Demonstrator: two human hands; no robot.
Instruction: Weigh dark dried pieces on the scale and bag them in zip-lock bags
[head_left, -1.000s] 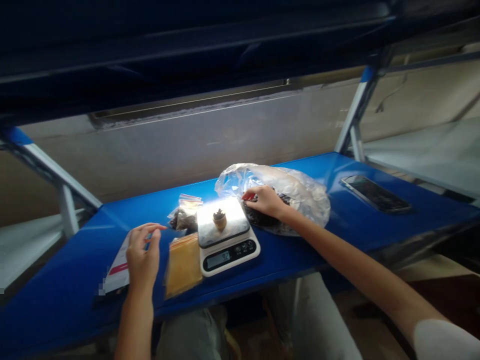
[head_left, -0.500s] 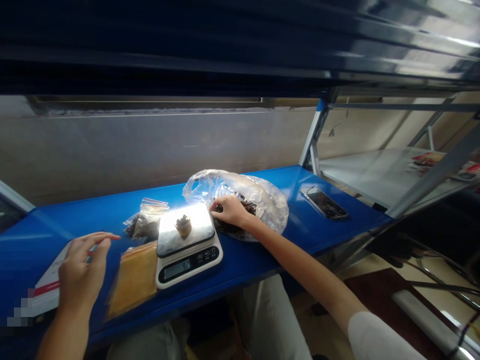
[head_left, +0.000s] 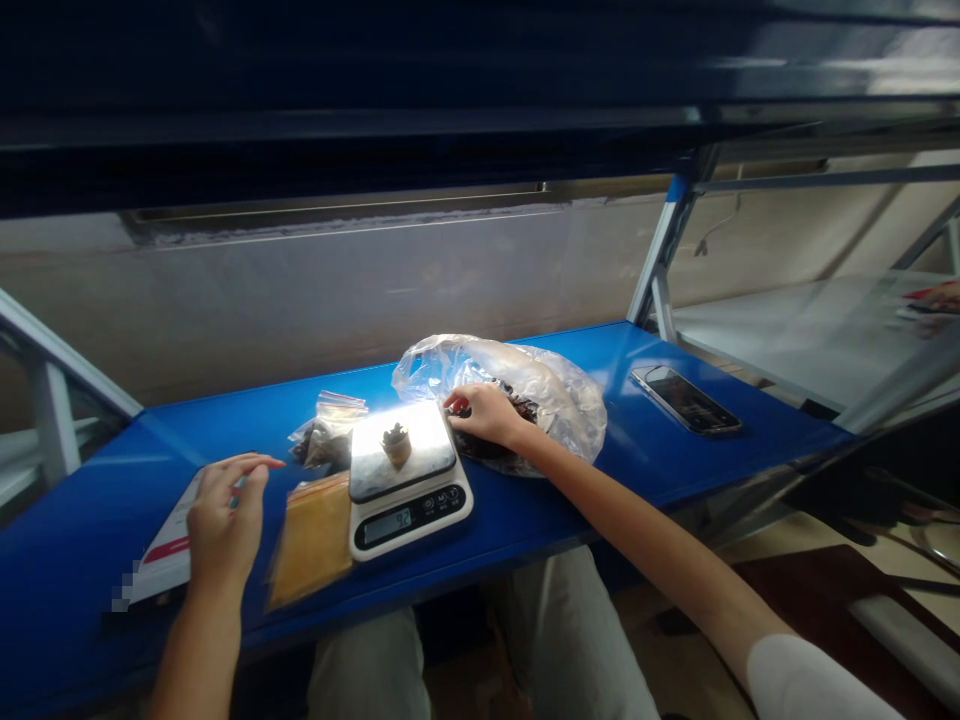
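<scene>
A white digital scale [head_left: 411, 528] with a lit display stands on the blue table, and a small tan cup [head_left: 396, 450] heaped with dark dried bits rests on its shiny plate. My right hand [head_left: 486, 415] is at the scale's right edge, over the open plastic bag [head_left: 574, 400] of dark dried pieces [head_left: 517, 398]. Its fingers are curled together, and what they pinch, if anything, is hidden. To the left of the scale, my left hand [head_left: 225, 515] hovers with thumb and fingers apart, holding nothing. A yellow-brown packet stack [head_left: 313, 540] lies between that hand and the scale.
Small zip bags [head_left: 330, 432] with dark contents lie behind the packets. A white printed sheet [head_left: 172, 545] is under my left hand's side. A phone [head_left: 686, 398] lies at the right. A dark blue shelf [head_left: 420, 90] hangs low overhead, with metal posts [head_left: 664, 255] at the sides.
The camera view has turned a little left, so everything sits further right in the picture. Both hands keep about the same places relative to the scale and bag.
</scene>
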